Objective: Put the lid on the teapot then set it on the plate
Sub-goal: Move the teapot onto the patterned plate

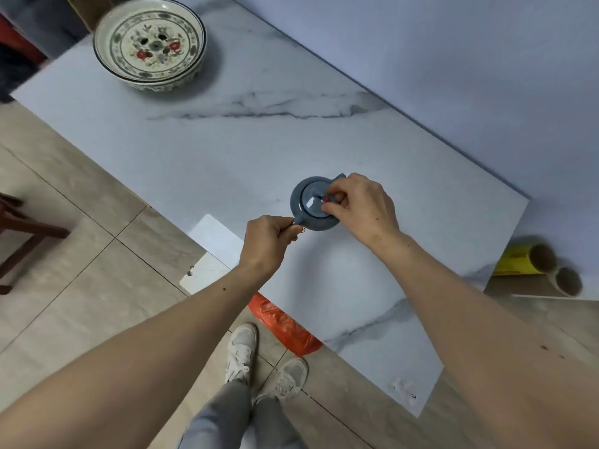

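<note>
A small blue-grey teapot (299, 197) stands on the white marble table (227, 150), near its middle. The matching lid (312, 202) sits in the pot's mouth. My right hand (359, 205) pinches the lid's knob, where a bit of red cord shows. My left hand (267, 243) is closed on the teapot's handle at the pot's near side. The flower-patterned plate (149, 43), deep and round, rests far off at the table's back left corner, with nothing on it.
The table's near edge runs diagonally just beside my left hand. An orange plastic bag (285, 325) lies under that edge by my shoes. A dark wooden stool (19, 228) stands at left. Yellow rolls (531, 259) lie at right against the wall.
</note>
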Action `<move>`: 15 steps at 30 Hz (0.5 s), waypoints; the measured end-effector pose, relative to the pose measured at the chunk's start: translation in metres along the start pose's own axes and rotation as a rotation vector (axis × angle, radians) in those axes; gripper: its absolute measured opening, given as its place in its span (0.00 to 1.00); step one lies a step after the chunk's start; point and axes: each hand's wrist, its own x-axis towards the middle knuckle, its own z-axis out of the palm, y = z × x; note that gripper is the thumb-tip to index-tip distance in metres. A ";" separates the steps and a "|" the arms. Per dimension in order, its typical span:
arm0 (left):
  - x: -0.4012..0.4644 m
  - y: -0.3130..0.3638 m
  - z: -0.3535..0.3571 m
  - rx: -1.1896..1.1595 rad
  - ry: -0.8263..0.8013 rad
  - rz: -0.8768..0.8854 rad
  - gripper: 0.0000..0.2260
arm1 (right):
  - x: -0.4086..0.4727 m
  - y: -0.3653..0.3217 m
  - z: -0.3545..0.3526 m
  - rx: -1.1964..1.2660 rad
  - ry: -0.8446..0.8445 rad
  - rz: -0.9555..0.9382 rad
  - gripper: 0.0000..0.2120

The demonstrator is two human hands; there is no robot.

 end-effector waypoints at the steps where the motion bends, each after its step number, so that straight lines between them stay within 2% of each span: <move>1: 0.000 0.004 -0.010 -0.003 0.009 -0.005 0.09 | 0.002 -0.008 -0.007 0.003 -0.002 -0.007 0.08; 9: 0.011 0.017 -0.097 -0.074 0.081 -0.016 0.08 | 0.027 -0.072 -0.046 0.000 0.037 -0.028 0.10; 15: 0.029 0.010 -0.179 -0.053 0.091 0.011 0.08 | 0.048 -0.126 -0.045 -0.004 0.061 0.005 0.10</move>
